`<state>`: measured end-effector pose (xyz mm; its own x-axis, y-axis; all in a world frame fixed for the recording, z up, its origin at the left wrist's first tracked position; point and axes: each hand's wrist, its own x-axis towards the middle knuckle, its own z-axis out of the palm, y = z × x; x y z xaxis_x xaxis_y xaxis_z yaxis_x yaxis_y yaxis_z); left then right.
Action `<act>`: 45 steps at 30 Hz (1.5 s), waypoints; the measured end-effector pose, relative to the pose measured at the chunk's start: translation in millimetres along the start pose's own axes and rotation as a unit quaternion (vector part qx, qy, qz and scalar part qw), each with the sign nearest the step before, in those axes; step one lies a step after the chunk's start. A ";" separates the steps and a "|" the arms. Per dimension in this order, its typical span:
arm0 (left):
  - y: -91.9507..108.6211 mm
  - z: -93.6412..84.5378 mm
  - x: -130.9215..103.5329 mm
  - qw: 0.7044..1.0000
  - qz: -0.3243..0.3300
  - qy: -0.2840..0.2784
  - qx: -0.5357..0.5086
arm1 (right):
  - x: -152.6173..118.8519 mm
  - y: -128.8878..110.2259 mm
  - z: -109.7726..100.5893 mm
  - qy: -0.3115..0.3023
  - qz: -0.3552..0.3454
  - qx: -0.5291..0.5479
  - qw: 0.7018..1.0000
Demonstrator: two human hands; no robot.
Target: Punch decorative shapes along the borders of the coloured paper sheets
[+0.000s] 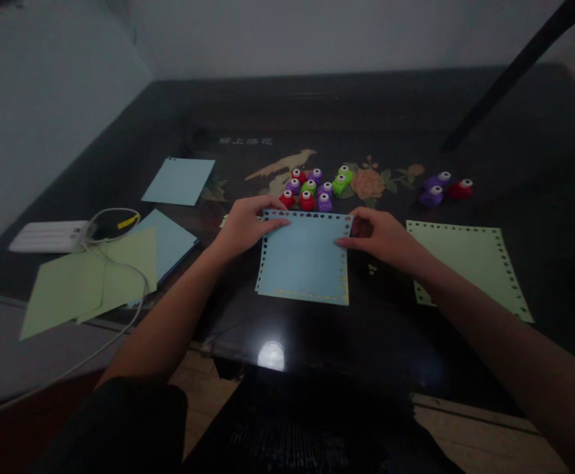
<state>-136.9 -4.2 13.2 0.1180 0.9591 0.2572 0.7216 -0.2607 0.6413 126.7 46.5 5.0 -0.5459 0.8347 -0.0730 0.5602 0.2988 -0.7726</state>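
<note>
Pinching near its upper corners, both hands (248,224) (383,236) flank the blue sheet (303,260).

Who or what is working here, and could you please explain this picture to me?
No machine: these are a person's bare hands. The one picture comes from a camera worn on the head, looking forward and down. The left hand and right hand each have a grip on a blue sheet, near its upper corners; small holes run along its edges. Below is a dark, shiny table. Beyond the sheet are small red, purple and green gadgets with white tops, perhaps paper punches. On the right lies a green sheet with holes too; on the left, plain green sheets and a power strip.
</note>
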 end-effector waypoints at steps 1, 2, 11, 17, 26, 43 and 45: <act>-0.7 -0.1 0.4 1.000 -0.006 0.007 -0.013 | -0.3 -0.3 -1.4 -0.020 0.006 0.031 0.999; -1.3 0.0 0.7 0.999 -0.012 0.013 -0.029 | -0.8 -0.7 -2.5 -0.036 0.010 0.062 0.997; 11.8 6.2 -2.7 0.972 -0.096 0.068 -0.202 | -17.8 -15.0 -10.2 -0.150 0.033 0.154 0.976; 31.1 16.8 -10.7 0.971 -0.099 -0.012 -0.218 | -43.1 -8.8 -32.9 -0.033 0.064 0.156 0.985; 62.8 31.5 -23.8 0.951 -0.099 -0.226 -0.187 | -82.1 11.3 -44.2 0.085 0.114 0.173 0.975; 70.3 35.8 -26.7 0.947 -0.134 -0.189 -0.224 | -92.7 7.6 -35.8 0.024 0.143 0.203 0.968; 70.5 35.6 -27.2 0.946 -0.133 -0.189 -0.229 | -93.0 6.6 -35.7 0.024 0.145 0.209 0.967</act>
<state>-65.0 -44.8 25.7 0.2712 0.9459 -0.1781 0.3986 0.0580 0.9153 203.4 -12.6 29.2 -0.3689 0.8785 -0.3035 0.3794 -0.1558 -0.9120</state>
